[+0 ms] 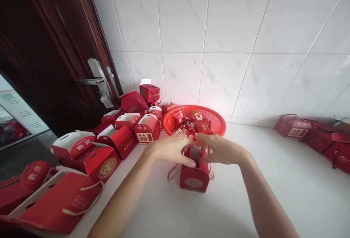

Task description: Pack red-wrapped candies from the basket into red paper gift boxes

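Observation:
A small red gift box [194,181] with a gold emblem stands upright on the white surface, its top open. My left hand [173,149] curves over its upper left side, thumb at the near panel and fingers toward the far side. On the upper right, my right hand [222,149] has its bent fingers and thumb against the box in much the same way. Twisted cord handles [172,172] hang at both sides of the box. Just behind it, an orange-red plastic basket [221,121] holds wrapped sweets [202,125]. The box's inside is partly hidden by my hands.
Several open red boxes [124,139] crowd the left side, one large box [62,198] nearest me. More red boxes [296,130] stand at the far right. A tiled wall [186,22] rises behind, and a dark door [54,48] with a metal handle is at left.

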Available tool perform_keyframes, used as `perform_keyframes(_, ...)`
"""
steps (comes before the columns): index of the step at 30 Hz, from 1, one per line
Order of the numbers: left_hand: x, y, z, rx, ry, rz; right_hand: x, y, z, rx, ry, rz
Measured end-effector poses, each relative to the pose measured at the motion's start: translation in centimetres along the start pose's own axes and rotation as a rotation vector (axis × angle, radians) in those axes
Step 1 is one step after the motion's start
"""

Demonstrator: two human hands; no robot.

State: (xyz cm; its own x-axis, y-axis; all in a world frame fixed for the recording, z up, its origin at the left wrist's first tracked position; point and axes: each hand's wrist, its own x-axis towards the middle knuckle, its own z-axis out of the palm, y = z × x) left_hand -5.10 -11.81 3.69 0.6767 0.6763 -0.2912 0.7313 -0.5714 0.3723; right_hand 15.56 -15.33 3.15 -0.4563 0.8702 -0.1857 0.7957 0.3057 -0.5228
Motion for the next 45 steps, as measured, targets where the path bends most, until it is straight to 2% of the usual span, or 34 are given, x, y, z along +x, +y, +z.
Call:
perform_keyframes(3, 0.1, 0.4, 0.1, -0.072, -0.035, 0.075, 0.3, -0.2, 0.2, -0.008, -0.037, -0.007)
perform_keyframes(6, 0.2, 0.5, 0.2, -0.034, -0.092, 0.085, 0.5, -0.1, 0.3, -0.017, -0.123, 0.000)
perform_keyframes(8, 0.2, 0.5, 0.2, -0.001, -0.137, 0.092, 0.4, 0.1, 0.3, 0.001, -0.128, -0.021)
perform_keyframes(13, 0.5, 0.0, 0.4, 0.015, -0.150, 0.151, -0.2, 1.0, -0.3, 0.058, 0.022, -0.100)
perform_keyframes(17, 0.8, -0.2, 0.7, 0.009, -0.123, 0.173, 0.0, 0.9, -0.3, 0.006, 0.177, -0.066)
perform_keyframes(21, 0.9, -0.1, 0.8, 0.023, -0.103, 0.112, 1.1, 0.6, 0.5, -0.124, 0.202, -0.042)
perform_keyframes(26, 1.3, -0.2, 0.9, 0.097, -0.080, 0.022, 2.3, 0.7, 1.3, -0.124, 0.039, -0.115)
perform_keyframes(28, 1.4, -0.2, 1.0, 0.092, -0.091, -0.004, 2.5, 0.8, 1.4, -0.129, 0.013, -0.130)
perform_keyframes(36, 1.8, -0.2, 1.2, 0.097, -0.097, -0.045, 3.1, 0.6, 2.1, -0.157, -0.010, -0.090)
perform_keyframes(45, 1.9, -0.1, 1.4, 0.084, -0.088, -0.120, 3.0, -0.8, 3.2, -0.363, 0.067, -0.025)
